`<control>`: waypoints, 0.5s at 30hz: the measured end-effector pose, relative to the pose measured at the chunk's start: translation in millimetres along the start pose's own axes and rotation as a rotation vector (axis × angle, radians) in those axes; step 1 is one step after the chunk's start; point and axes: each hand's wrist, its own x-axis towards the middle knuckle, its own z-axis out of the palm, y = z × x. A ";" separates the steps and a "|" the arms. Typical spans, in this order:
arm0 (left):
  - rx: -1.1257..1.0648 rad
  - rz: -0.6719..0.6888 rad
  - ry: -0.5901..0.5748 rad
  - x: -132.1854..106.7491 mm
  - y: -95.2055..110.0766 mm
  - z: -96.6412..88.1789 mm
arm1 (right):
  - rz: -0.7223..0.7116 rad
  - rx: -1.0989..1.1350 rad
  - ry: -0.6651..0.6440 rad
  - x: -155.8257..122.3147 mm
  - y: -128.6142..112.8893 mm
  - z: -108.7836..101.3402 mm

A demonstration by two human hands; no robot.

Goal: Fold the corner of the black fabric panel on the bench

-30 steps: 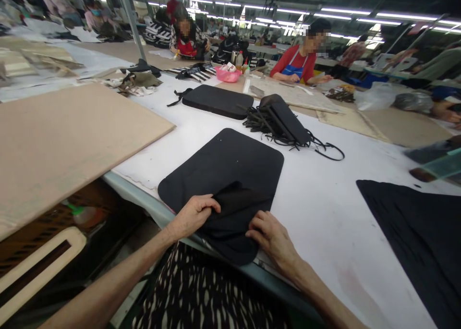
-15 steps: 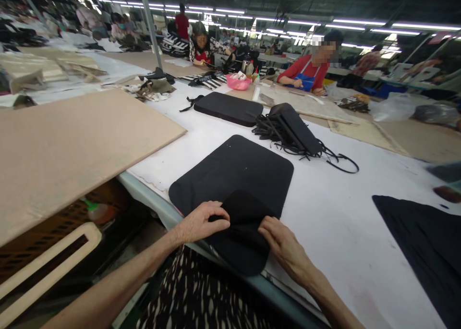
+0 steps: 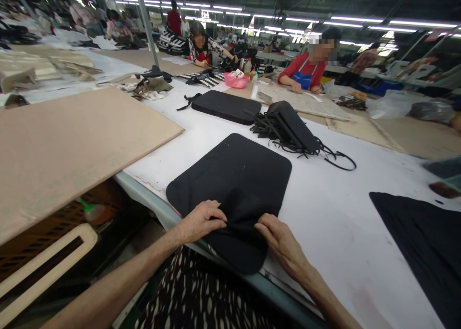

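A black fabric panel (image 3: 234, 170) with rounded corners lies on the white-covered table (image 3: 324, 223), its near end hanging slightly over the front edge. On its left side my left hand (image 3: 206, 219) pinches the cloth between thumb and fingers. My right hand (image 3: 275, 230) grips the cloth on the opposite side, fingers curled. Between the two hands the fabric is bunched into soft folds. Whether it is one layer or two there, I cannot tell. Beyond the panel sit a stack of black pieces (image 3: 226, 107) and a black bundle with loose straps (image 3: 293, 127).
A tan board (image 3: 86, 127) covers the left side. Another black cloth (image 3: 421, 242) lies at the right. A pink basket (image 3: 236, 80) stands farther back, near a co-worker in a red top (image 3: 302, 69). Below left are a slotted pale frame (image 3: 50, 257) and a green-capped bottle (image 3: 94, 210).
The raised flap of cloth between my hands has come down and lies flatter on the panel. Both hands keep nearly the same place; the view has shifted slightly.
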 end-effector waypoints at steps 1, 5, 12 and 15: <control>-0.015 -0.010 0.004 0.4 -0.9 1.0 | 0.017 0.032 0.000 0.1 0.1 -0.8; -0.060 -0.057 0.032 1.2 -3.2 4.7 | 0.091 0.178 -0.003 -0.6 -1.5 -9.1; -0.105 -0.074 0.064 2.5 -2.1 5.5 | 0.016 0.159 0.059 -10.2 0.2 -14.8; -0.110 -0.091 0.057 2.7 -0.6 4.1 | -0.069 0.043 0.232 -17.8 2.5 -12.0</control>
